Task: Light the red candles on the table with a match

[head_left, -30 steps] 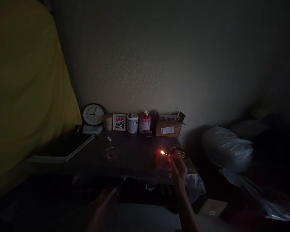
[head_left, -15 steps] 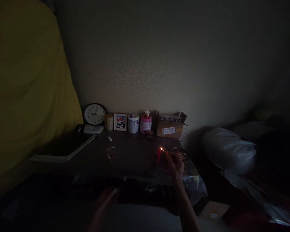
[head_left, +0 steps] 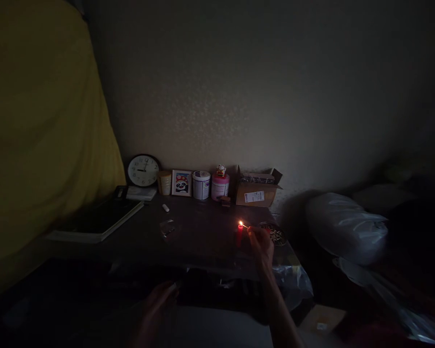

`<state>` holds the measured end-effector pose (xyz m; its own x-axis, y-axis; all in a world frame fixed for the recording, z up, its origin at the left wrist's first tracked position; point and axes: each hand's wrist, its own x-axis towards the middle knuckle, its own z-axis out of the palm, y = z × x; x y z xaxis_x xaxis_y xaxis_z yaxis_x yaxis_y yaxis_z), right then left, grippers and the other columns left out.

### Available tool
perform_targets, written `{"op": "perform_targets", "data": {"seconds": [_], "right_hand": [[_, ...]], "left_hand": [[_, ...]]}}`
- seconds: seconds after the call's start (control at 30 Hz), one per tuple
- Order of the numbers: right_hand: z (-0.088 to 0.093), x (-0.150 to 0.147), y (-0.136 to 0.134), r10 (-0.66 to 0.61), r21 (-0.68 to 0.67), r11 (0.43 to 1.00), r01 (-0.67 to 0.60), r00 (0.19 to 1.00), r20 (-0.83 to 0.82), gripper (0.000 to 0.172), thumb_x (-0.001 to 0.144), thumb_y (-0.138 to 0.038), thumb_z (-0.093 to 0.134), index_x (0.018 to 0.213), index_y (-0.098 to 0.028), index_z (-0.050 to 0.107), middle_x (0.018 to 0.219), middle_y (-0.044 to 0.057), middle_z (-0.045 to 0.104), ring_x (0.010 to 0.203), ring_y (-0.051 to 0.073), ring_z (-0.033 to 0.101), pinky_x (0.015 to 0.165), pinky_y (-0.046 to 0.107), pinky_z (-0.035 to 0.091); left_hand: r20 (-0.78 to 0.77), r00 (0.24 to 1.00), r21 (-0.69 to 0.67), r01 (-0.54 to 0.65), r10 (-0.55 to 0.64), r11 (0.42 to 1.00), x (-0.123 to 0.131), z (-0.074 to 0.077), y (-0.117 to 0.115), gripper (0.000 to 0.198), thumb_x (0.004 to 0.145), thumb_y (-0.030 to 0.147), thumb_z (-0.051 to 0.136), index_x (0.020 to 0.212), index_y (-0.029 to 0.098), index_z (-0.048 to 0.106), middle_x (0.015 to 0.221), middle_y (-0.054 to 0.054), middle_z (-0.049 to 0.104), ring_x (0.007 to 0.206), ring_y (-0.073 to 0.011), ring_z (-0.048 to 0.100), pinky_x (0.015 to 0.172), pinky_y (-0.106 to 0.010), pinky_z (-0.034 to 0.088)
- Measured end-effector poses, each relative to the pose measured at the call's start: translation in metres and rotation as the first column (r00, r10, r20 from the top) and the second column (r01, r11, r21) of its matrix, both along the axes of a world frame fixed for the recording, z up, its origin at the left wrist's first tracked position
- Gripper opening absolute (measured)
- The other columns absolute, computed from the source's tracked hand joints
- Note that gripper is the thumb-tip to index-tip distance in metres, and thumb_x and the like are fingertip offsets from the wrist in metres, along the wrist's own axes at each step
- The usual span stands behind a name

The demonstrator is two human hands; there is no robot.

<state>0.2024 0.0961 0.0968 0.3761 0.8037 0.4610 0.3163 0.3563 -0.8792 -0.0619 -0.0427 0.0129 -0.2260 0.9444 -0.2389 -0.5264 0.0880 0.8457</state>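
My right hand [head_left: 261,241] pinches a lit match [head_left: 244,225] between thumb and fingers. Its flame touches the top of a red candle [head_left: 239,234] that stands upright on the dark table [head_left: 203,241]; the candle's upper end glows red. Right behind my right hand is a round dish [head_left: 277,234] with many matchsticks in it. Low in front of the table edge, my left hand [head_left: 161,295] is closed, with a small pale bit at its fingertips; what it holds is too dark to name.
Along the wall stand a clock [head_left: 143,170], a cup [head_left: 165,183], a panda picture frame [head_left: 181,183], a white tin [head_left: 201,186], a pink tin [head_left: 220,187] and an open cardboard box [head_left: 255,191]. A large book [head_left: 97,224] lies left; plastic bags [head_left: 344,227] are at right.
The match in my right hand has moved slightly left and its flame is now at the candle's top, which glows brighter red. My left hand has hardly moved.
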Motion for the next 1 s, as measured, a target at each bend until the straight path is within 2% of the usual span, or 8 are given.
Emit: {"op": "perform_targets", "data": {"seconds": [0.13, 0.4, 0.6, 0.87, 1.0], "right_hand": [[-0.001, 0.0, 0.002, 0.023, -0.002, 1.0, -0.023, 1.0, 0.011, 0.035, 0.067, -0.048, 0.063, 0.078, -0.016, 0.068, 0.076, 0.007, 0.07, 0.071, 0.021, 0.063, 0.062, 0.029, 0.047], [-0.003, 0.0, 0.003, 0.042, -0.013, 0.999, -0.042, 0.999, 0.018, 0.034, 0.069, -0.046, 0.062, 0.079, -0.015, 0.068, 0.077, 0.007, 0.069, 0.072, 0.021, 0.063, 0.063, 0.029, 0.048], [-0.004, 0.001, 0.002, 0.026, -0.024, 0.999, -0.026, 1.0, 0.007, 0.034, 0.067, -0.047, 0.063, 0.08, -0.015, 0.068, 0.077, 0.007, 0.07, 0.072, 0.022, 0.063, 0.061, 0.029, 0.048], [-0.001, 0.0, 0.0, 0.025, -0.023, 0.999, -0.025, 1.0, -0.001, 0.034, 0.067, -0.047, 0.063, 0.08, -0.017, 0.069, 0.077, 0.007, 0.07, 0.069, 0.022, 0.063, 0.061, 0.03, 0.048], [0.001, 0.0, -0.002, 0.022, -0.021, 1.0, -0.023, 1.0, -0.015, 0.033, 0.066, -0.047, 0.064, 0.078, -0.016, 0.069, 0.077, 0.007, 0.07, 0.069, 0.022, 0.063, 0.061, 0.03, 0.047]], "left_hand": [[0.018, 1.0, 0.003, 0.016, -0.016, 1.0, 0.0, 0.001, -0.001, 0.032, 0.059, 0.038, 0.073, 0.085, 0.021, 0.07, 0.101, -0.008, 0.071, 0.11, -0.0313, 0.056, 0.099, -0.043, 0.039], [0.022, 1.0, 0.021, 0.017, -0.017, 1.0, 0.0, -0.005, 0.0, 0.027, 0.062, 0.035, 0.071, 0.085, 0.021, 0.07, 0.101, -0.008, 0.071, 0.109, -0.0308, 0.057, 0.098, -0.042, 0.04], [0.019, 1.0, 0.003, -0.01, 0.01, 1.0, 0.0, -0.006, 0.002, 0.029, 0.061, 0.038, 0.072, 0.085, 0.021, 0.07, 0.101, -0.01, 0.071, 0.109, -0.0329, 0.057, 0.099, -0.045, 0.039], [0.037, 0.999, 0.032, 0.001, -0.002, 1.0, -0.001, -0.015, 0.004, 0.03, 0.062, 0.035, 0.071, 0.089, 0.02, 0.069, 0.105, -0.01, 0.07, 0.113, -0.0316, 0.055, 0.101, -0.043, 0.038], [0.044, 0.999, 0.019, 0.0, 0.0, 1.0, -0.002, -0.016, 0.007, 0.03, 0.06, 0.035, 0.073, 0.085, 0.02, 0.069, 0.101, -0.011, 0.072, 0.11, -0.0329, 0.056, 0.1, -0.045, 0.039]]}}
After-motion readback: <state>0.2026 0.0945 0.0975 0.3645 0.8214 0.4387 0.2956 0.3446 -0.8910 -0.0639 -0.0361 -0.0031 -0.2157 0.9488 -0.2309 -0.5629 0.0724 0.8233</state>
